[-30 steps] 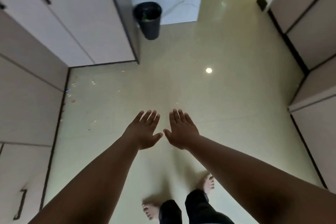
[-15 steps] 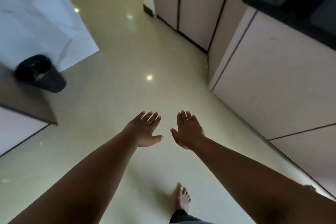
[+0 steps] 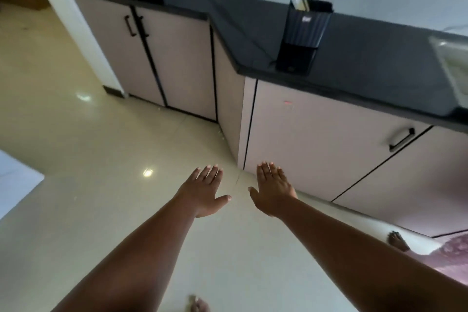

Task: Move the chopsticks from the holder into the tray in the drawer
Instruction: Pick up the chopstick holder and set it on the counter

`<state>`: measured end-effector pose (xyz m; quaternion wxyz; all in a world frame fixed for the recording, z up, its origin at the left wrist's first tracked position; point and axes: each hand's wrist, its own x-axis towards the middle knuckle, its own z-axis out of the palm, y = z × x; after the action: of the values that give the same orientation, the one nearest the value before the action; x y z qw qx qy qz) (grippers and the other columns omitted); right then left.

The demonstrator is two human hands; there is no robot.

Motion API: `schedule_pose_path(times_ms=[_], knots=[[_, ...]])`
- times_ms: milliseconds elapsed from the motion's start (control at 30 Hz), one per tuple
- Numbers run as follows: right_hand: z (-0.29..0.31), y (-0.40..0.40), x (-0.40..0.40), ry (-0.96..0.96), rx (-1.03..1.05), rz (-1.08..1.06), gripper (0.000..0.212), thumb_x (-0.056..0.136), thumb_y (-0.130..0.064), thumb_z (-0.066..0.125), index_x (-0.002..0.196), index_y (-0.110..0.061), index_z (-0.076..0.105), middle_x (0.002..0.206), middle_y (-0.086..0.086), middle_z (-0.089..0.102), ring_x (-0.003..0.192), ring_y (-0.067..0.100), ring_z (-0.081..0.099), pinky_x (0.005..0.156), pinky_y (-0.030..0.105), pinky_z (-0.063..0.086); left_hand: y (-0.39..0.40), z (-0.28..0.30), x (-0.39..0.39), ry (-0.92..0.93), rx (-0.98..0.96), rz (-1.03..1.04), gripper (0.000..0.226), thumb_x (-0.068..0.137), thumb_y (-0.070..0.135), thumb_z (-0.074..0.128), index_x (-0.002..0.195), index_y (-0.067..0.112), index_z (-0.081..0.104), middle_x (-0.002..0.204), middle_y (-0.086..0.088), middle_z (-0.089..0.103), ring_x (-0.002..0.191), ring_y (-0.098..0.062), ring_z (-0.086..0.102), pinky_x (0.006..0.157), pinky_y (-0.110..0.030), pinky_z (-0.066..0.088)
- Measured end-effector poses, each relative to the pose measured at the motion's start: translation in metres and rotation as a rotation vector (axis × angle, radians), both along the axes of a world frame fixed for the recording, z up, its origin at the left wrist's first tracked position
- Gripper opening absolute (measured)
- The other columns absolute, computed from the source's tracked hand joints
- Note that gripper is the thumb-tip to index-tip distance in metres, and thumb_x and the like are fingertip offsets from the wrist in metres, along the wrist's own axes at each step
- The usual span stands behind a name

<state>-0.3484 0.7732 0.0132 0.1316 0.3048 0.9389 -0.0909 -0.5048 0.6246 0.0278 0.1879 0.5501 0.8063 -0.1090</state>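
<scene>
I hold my left hand and right hand out flat over the floor, fingers straight, each grip open and holding nothing. The chopsticks stand in the dark holder on the black tabletop, well apart from both hands, above a closed drawer.

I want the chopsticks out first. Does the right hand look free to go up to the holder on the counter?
Probably yes. The right hand is open and holds nothing, and no object stands between it and the black holder near the counter edge, though the holder looks well above and beyond it.
</scene>
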Motion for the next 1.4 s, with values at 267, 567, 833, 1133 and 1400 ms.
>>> schedule_pose_path(times_ms=[267,567,833,1133,1400], knots=[[0.065,0.021,-0.043,0.127,0.071,-0.198,0.074,0.1,-0.047,0.026,0.155,-0.006,-0.002,0.164,0.013,-0.006,0.15,0.027,-0.01,0.119,0.036,-0.009,0.072,0.068,-0.081,0.093,0.214,-0.12,0.083,0.093,0.066,0.018,0.152,0.017,-0.016,0.16,-0.002,-0.021,0.147,-0.018,-0.02,0.117,-0.037,-0.016],[0.107,0.068,-0.064,0.184,0.206,-0.264,0.074,0.1,-0.05,0.023,0.154,-0.007,-0.006,0.163,0.013,-0.01,0.15,0.027,-0.012,0.116,0.037,-0.012,0.14,0.104,-0.093,0.146,0.345,-0.212,0.08,0.093,0.065,0.013,0.148,0.019,-0.022,0.157,-0.001,-0.026,0.144,-0.018,-0.025,0.11,-0.036,-0.023],[0.128,0.135,-0.086,0.224,0.283,-0.189,0.072,0.101,-0.048,0.021,0.153,-0.01,-0.011,0.162,0.01,-0.016,0.148,0.025,-0.019,0.112,0.036,-0.018,0.206,0.129,-0.102,0.199,0.394,-0.177,0.078,0.094,0.064,0.011,0.145,0.019,-0.027,0.153,-0.002,-0.032,0.141,-0.02,-0.03,0.112,-0.038,-0.022],[0.174,0.26,-0.098,0.285,0.333,-0.105,0.072,0.101,-0.048,0.021,0.153,-0.011,-0.013,0.162,0.009,-0.017,0.147,0.024,-0.02,0.115,0.038,-0.015,0.314,0.168,-0.111,0.202,0.46,-0.046,0.077,0.095,0.064,0.012,0.144,0.019,-0.028,0.157,-0.002,-0.029,0.142,-0.018,-0.03,0.115,-0.038,-0.02],[0.189,0.335,-0.111,0.376,0.283,-0.081,0.074,0.1,-0.05,0.02,0.153,-0.01,-0.012,0.163,0.009,-0.015,0.148,0.024,-0.018,0.119,0.038,-0.011,0.37,0.166,-0.127,0.195,0.493,0.01,0.08,0.093,0.066,0.011,0.147,0.02,-0.024,0.158,-0.003,-0.026,0.142,-0.017,-0.029,0.114,-0.038,-0.02]])
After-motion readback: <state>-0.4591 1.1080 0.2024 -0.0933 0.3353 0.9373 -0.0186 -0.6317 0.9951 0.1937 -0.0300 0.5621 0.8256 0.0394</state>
